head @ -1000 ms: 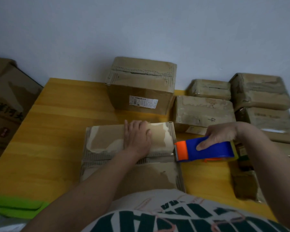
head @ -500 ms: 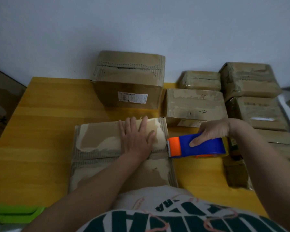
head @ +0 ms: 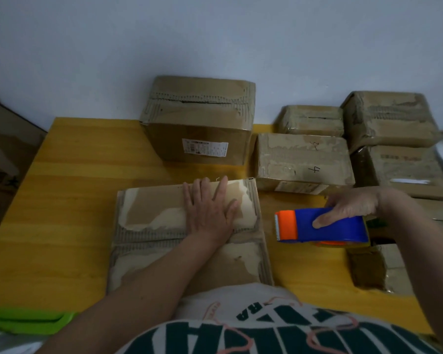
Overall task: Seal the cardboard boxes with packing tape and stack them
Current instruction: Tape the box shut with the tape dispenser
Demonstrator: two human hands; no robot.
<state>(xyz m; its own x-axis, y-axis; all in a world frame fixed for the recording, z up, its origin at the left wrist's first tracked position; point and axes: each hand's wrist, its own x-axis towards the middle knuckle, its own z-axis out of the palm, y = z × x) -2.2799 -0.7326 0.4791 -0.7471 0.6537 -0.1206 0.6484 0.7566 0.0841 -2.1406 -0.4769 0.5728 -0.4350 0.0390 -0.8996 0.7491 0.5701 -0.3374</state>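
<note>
A worn, flat cardboard box [head: 154,223] lies in front of me on the yellow table [head: 69,190], flaps closed with the seam running left to right. My left hand [head: 210,210] presses flat on the far flap near the box's right end, fingers spread. My right hand [head: 348,208] grips a blue tape dispenser [head: 327,226] with an orange front and toothed blade. The blade sits just right of the box's right edge, level with the seam.
A large box with a white label [head: 200,123] stands behind the flat one. Several taped boxes [head: 302,159] are stacked at the back right and right edge [head: 394,123]. More cartons [head: 0,154] stand left of the table. A green object [head: 23,320] lies at front left.
The dispenser has stayed beside the box's right edge, drawing back slightly from it. My left hand's fingers have spread wider on the flap. The head camera has shifted.
</note>
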